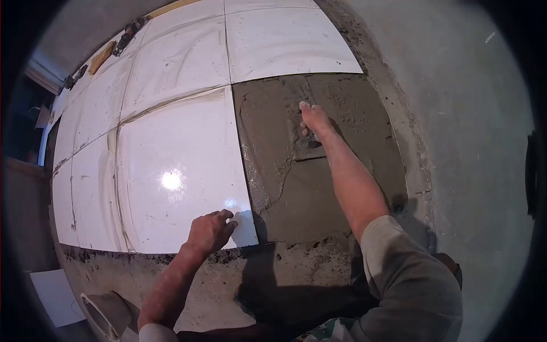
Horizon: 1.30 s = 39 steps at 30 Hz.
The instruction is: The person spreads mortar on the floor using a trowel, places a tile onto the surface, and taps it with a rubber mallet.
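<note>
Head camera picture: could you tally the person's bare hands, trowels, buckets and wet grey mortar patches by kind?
Left hand and right hand: 2
Trowel, held by the right hand: 1
Bucket, lower left: 1
Mortar patch, beside the white tiles: 1
Total: 5

1. An indoor building site, its tiling only partly laid
2. Large white tiles [182,142], smeared with grey, end beside a spread of wet mortar [364,108]
3. Rough, bare ground [325,256] runs along their near edge
4. What looks like a bucket [112,310] lies near a white panel [54,296]
</note>
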Each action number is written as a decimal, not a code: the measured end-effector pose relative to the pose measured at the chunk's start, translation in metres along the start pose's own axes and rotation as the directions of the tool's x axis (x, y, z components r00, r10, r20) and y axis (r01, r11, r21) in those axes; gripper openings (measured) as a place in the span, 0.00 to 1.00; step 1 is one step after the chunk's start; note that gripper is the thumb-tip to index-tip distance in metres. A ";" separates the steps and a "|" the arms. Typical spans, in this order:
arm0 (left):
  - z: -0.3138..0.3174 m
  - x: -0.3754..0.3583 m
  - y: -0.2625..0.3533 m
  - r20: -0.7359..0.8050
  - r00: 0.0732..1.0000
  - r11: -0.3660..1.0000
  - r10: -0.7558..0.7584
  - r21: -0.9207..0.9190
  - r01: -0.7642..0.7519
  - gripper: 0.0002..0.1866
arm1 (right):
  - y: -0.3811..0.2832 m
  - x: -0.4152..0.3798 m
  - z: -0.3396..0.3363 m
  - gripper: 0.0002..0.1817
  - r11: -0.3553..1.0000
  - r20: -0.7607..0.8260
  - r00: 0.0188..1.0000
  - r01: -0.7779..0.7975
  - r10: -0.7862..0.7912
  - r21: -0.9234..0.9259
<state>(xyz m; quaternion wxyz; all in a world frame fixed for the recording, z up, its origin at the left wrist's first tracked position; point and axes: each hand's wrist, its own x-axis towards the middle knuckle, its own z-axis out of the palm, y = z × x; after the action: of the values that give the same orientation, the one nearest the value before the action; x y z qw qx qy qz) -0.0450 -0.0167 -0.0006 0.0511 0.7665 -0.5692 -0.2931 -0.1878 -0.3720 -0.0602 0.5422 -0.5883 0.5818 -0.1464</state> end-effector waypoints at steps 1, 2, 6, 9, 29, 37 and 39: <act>0.001 -0.001 -0.001 -0.001 1.000 1.000 -0.002 -0.002 0.002 0.16 | -0.001 0.001 0.006 0.32 1.000 0.002 1.000 0.001 -0.001 -0.002; 0.002 -0.001 -0.003 0.019 0.999 1.000 -0.027 0.009 0.027 0.16 | -0.001 0.000 0.013 0.31 1.000 0.029 1.000 0.005 -0.005 0.024; 0.007 -0.005 -0.009 0.050 0.998 1.000 -0.031 0.006 0.031 0.16 | -0.007 -0.009 0.041 0.28 0.998 0.052 0.999 0.014 -0.017 0.053; 0.012 -0.006 -0.009 0.043 0.999 1.000 -0.012 0.018 0.012 0.16 | -0.016 -0.012 0.064 0.27 0.999 0.114 0.993 0.026 -0.030 0.036; -0.005 -0.006 0.007 0.074 0.995 0.998 -0.069 0.008 0.069 0.18 | -0.034 -0.037 0.099 0.29 0.920 0.026 0.997 0.080 -0.076 -0.383; 0.001 0.012 0.015 0.046 0.999 0.999 -0.011 0.036 0.010 0.18 | -0.026 -0.022 0.042 0.28 0.902 -0.083 0.995 0.021 -0.063 -0.432; -0.001 0.018 0.023 0.065 0.998 0.999 -0.011 0.049 0.008 0.18 | -0.018 -0.011 0.027 0.28 0.917 -0.092 0.995 -0.011 -0.028 -0.398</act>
<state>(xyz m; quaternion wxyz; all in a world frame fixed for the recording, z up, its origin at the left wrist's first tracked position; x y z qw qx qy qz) -0.0609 -0.0408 0.0025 0.0126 0.7604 -0.5737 -0.3042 -0.1601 -0.3547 -0.0501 0.3820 -0.6811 0.6222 -0.0553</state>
